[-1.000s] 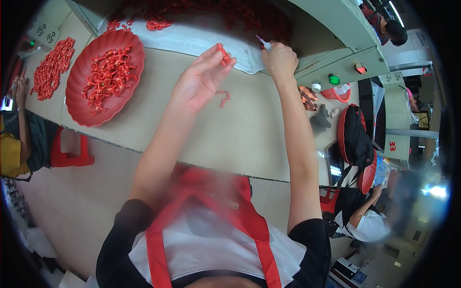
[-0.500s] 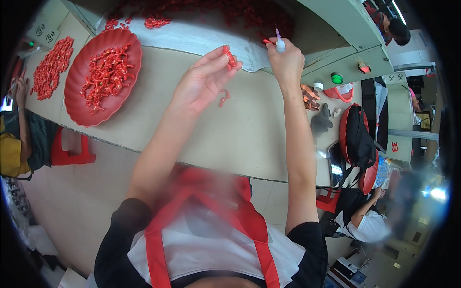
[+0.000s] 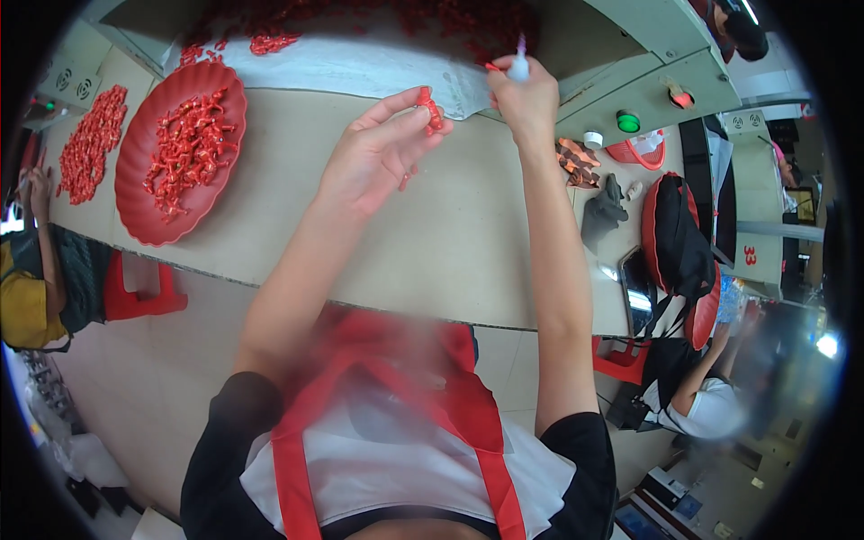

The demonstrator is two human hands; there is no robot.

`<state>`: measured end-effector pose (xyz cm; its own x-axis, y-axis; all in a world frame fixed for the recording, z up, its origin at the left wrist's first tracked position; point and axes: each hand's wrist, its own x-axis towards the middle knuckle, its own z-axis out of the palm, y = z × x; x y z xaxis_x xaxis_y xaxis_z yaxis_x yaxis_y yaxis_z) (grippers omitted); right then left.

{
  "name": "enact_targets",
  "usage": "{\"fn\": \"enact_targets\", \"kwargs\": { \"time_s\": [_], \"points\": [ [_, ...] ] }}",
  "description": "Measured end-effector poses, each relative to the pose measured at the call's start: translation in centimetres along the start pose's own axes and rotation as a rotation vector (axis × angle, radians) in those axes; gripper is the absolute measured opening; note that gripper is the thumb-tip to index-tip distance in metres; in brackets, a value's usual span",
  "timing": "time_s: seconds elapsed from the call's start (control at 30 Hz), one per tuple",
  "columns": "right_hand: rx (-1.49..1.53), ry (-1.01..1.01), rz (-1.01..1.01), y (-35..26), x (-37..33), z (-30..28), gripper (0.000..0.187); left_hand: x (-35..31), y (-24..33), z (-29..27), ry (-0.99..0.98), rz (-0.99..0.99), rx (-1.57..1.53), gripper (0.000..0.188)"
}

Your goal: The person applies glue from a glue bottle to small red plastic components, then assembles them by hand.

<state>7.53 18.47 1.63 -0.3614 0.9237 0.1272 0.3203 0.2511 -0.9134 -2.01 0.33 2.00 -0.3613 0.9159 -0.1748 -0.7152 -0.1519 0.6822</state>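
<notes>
One loose red piece [image 3: 404,183], now partly hidden, left hand [image 3: 376,153] overlapping it

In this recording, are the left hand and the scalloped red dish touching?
Apart. The head view shows a broad stretch of bare tabletop between the left hand and the scalloped red dish.
</notes>
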Motion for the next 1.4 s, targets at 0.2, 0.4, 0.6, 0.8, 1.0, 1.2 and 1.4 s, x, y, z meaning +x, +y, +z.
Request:
{"fn": "enact_targets", "kwargs": {
  "time_s": [0.2, 0.4, 0.6, 0.8, 1.0, 1.2, 1.4],
  "points": [
    [-0.331, -0.092, -0.026, -1.5, 1.5, 1.4, 0.017, 0.2, 0.0, -0.3, 0.084, -0.027, -0.069, 0.032],
    [-0.022, -0.117, 0.005, -2.2, -0.5, 0.7, 0.019, -0.1, 0.3, -0.4, 0.062, -0.034, -0.101, 0.032],
    [0.584, -0.305, 0.120, -3.6, -7.0, -2.4, 0.022, -0.5, 0.1, 0.2, 0.003, 0.005, -0.063, 0.029],
    [0.763, -0.414, 0.223, -4.1, -9.6, -3.5, 0.017, -1.1, -0.4, 1.0, -0.058, -0.005, -0.009, 0.029],
    [0.596, -0.320, 0.150, -4.6, -10.6, -3.7, 0.012, -1.3, -0.8, 1.4, -0.064, 0.057, 0.112, 0.027],
    [0.376, -0.148, 0.019, -4.7, -11.2, -2.9, 0.008, -1.4, -1.1, 1.9, -0.058, 0.189, 0.183, 0.022],
    [0.294, -0.079, -0.039, -4.6, -11.8, -2.5, 0.007, -1.5, -1.4, 2.0, -0.049, 0.314, 0.278, 0.020]
  ]
}}
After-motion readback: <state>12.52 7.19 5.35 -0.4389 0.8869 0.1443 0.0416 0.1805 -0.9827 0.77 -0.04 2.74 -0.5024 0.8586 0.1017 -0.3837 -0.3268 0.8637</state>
